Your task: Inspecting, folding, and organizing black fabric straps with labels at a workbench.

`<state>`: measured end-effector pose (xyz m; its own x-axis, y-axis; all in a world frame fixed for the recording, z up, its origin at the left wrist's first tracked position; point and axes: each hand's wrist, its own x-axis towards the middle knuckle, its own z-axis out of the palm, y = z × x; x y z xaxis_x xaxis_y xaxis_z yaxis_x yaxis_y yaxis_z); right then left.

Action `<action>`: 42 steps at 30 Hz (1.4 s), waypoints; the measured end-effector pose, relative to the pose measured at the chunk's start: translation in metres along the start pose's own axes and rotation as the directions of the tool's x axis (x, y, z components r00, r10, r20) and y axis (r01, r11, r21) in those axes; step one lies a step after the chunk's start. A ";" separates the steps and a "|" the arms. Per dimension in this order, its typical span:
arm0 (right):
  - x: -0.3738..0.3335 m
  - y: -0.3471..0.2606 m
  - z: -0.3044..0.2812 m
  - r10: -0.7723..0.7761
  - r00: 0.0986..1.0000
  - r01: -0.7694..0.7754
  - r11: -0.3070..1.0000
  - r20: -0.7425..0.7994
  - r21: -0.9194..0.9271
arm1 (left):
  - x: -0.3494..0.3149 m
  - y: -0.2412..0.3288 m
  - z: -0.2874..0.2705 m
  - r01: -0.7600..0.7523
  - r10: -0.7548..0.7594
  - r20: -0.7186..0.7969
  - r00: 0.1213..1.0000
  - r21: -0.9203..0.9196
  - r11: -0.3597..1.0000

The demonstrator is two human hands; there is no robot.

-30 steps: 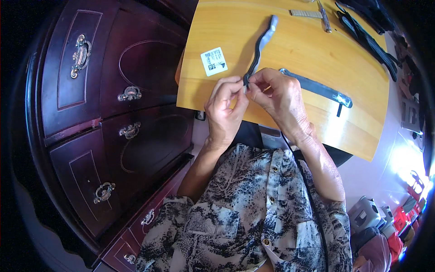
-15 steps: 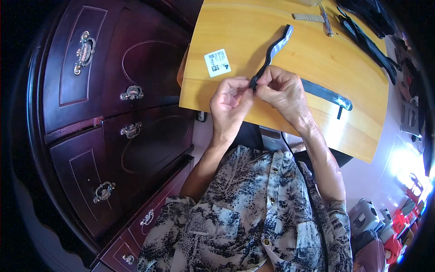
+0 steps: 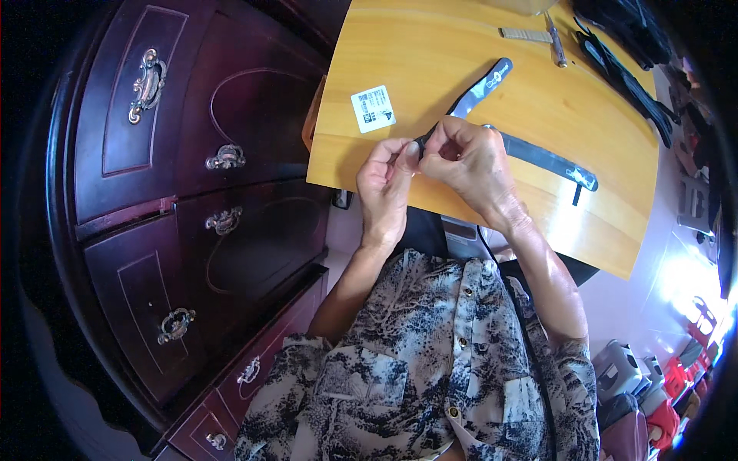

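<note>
A dark, flat strap [image 3: 475, 94] with a rounded far end and a pale print slants across the table top. Its near end is pinched between both my hands. Thumb and fingertips of my left hand [image 3: 386, 180] close on that end. Just to the right, my right hand [image 3: 470, 163] grips the strap with bent fingers touching the left hand's. The bit between the fingertips is mostly hidden. A second dark strap [image 3: 542, 156], with a short black tab near its end, lies flat on the table beside my right hand.
The yellow wooden table [image 3: 430, 46] carries a white printed label [image 3: 373, 109] at left. Toward the back right are a tan-handled tool [image 3: 526, 34], a slim pointed tool [image 3: 556, 48] and black straps [image 3: 624, 83]. A dark red cabinet [image 3: 254, 107] stands close at left.
The strap's far part has swung right and turned its printed face up. Both hands have shifted slightly left along with its near end, still pinching it.
</note>
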<state>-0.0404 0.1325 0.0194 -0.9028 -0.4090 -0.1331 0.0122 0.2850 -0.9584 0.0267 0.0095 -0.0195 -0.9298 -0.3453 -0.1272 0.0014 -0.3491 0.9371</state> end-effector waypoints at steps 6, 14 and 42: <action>-0.008 -0.013 -0.008 -0.256 0.967 0.256 0.962 0.019 -0.097 | 0.004 0.016 0.004 0.112 -0.112 0.015 0.994 -0.165 0.980; -0.010 -0.002 0.000 -0.331 0.931 0.342 0.938 -0.156 0.050 | 0.005 0.026 0.008 0.085 -0.078 0.039 0.996 -0.217 0.972; -0.024 -0.020 -0.007 -0.251 0.892 0.255 0.966 -0.375 -0.041 | -0.005 0.039 0.035 -0.021 0.024 0.130 0.991 -0.024 1.000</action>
<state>-0.0224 0.1428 0.0437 -0.9699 -0.1113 0.2168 -0.2360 0.2070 -0.9494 0.0189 0.0285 0.0292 -0.9695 -0.2372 -0.0614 0.0296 -0.3622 0.9316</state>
